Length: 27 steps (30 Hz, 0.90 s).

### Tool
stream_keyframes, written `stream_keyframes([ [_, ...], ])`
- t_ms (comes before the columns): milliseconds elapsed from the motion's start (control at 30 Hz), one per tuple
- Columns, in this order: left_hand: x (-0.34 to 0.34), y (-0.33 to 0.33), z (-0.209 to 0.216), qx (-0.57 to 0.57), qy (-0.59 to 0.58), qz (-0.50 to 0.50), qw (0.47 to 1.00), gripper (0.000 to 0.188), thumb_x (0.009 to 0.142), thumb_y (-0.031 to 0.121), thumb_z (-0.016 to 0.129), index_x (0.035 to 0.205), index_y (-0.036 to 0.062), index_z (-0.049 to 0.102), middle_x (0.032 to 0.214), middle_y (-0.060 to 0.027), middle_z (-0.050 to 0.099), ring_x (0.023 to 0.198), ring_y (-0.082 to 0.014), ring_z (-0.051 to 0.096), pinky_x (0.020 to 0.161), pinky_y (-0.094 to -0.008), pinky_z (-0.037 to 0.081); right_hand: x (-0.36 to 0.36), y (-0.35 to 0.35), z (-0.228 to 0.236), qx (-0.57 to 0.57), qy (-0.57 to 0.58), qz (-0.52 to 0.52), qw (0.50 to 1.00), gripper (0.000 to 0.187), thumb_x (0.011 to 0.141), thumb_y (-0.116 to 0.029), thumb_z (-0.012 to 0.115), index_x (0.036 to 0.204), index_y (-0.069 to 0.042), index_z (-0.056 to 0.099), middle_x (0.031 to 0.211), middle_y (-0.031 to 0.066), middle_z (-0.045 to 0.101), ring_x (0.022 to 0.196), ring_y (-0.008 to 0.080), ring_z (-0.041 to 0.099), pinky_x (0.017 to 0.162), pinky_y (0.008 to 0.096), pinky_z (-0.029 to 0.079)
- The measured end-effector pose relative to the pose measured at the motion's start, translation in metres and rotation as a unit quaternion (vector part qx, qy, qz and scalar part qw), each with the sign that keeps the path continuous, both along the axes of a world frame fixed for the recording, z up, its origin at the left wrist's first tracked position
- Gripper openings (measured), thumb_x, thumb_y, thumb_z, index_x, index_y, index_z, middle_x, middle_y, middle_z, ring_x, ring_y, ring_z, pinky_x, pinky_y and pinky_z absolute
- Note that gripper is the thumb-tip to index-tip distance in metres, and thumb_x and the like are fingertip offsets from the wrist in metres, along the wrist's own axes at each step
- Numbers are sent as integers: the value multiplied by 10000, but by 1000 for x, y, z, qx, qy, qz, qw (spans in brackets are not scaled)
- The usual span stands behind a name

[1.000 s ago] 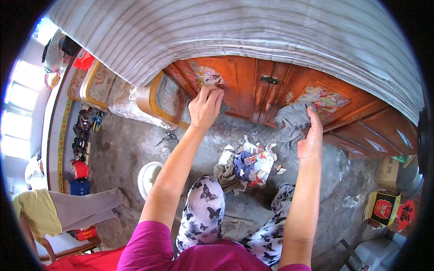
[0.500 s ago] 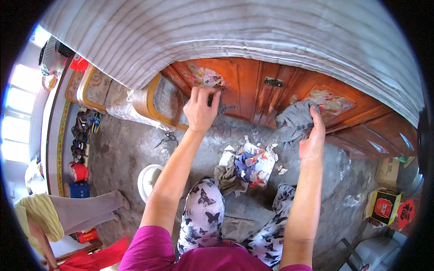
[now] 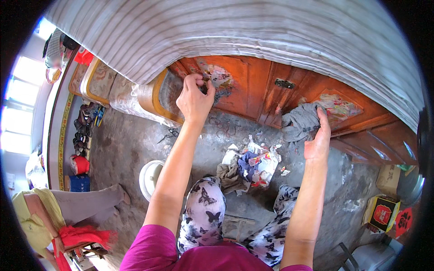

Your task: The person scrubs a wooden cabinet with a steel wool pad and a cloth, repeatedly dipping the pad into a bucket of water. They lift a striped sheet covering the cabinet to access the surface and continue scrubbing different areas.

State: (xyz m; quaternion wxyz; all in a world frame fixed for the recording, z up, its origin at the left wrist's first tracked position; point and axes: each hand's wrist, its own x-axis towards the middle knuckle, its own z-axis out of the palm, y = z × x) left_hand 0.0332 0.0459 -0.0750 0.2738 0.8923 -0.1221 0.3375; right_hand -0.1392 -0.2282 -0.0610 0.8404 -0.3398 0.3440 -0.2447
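Two orange-brown wooden cabinet doors (image 3: 258,83) stand before the person, beneath a pale striped cloth drape (image 3: 271,29). Torn, multicoloured remnants cling to both panels, and a dark metal latch (image 3: 284,83) sits near where the doors meet. The left hand (image 3: 195,100) is at the left panel, thumb and fingers curled toward each other around something dark; whether that grip is closed on it, I cannot tell. The right hand (image 3: 319,137) grips a crumpled grey cloth (image 3: 298,123) against the lower part of the right door, most of its fingers hidden by the fabric.

The floor (image 3: 337,187) is stained grey concrete. On it, between the person's knees and the doors, lies a heap of paper scraps and rumpled fabric (image 3: 253,165), with a round white container (image 3: 148,179) to its left. Upholstered seats (image 3: 101,83) line the far left, near a row of shoes (image 3: 82,128) and a bright window (image 3: 20,104). At lower left, another person (image 3: 38,212) bends over a red cloth (image 3: 83,235). Cardboard boxes (image 3: 387,179) stand at right.
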Motion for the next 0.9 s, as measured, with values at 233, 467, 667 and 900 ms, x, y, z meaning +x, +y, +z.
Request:
stream_keyframes([
  [233,14,-1,1,83,-46,-37,995,327,800,194,756,1017,114,524,814,-12,638,703,-280,677,578,-440,526,0,-2,-1,-7,7,-7,1000,406,942,-286,721,1264,-42,674,1282,40,672,1182,181,626,1056,350,460],
  [467,18,-2,-6,81,-73,-42,993,279,798,134,721,996,106,526,795,-22,622,709,-266,681,561,-423,529,0,-4,-6,4,-9,3,1000,416,946,-273,717,1275,-22,672,1289,46,671,1196,178,620,1060,349,458],
  [667,10,-4,4,45,-9,-15,999,332,807,207,729,1037,96,517,808,-34,644,701,-294,681,599,-454,527,-1,-7,-11,-9,-9,-2,1000,374,941,-299,731,1228,-64,692,1216,37,716,1122,206,678,1012,384,520],
  [900,16,-5,5,73,-3,10,997,322,817,202,715,1037,90,509,719,-26,639,641,-290,672,568,-450,524,1,-4,-8,5,-20,5,1000,396,937,-280,726,1243,-33,679,1243,42,683,1140,182,648,1031,354,481],
])
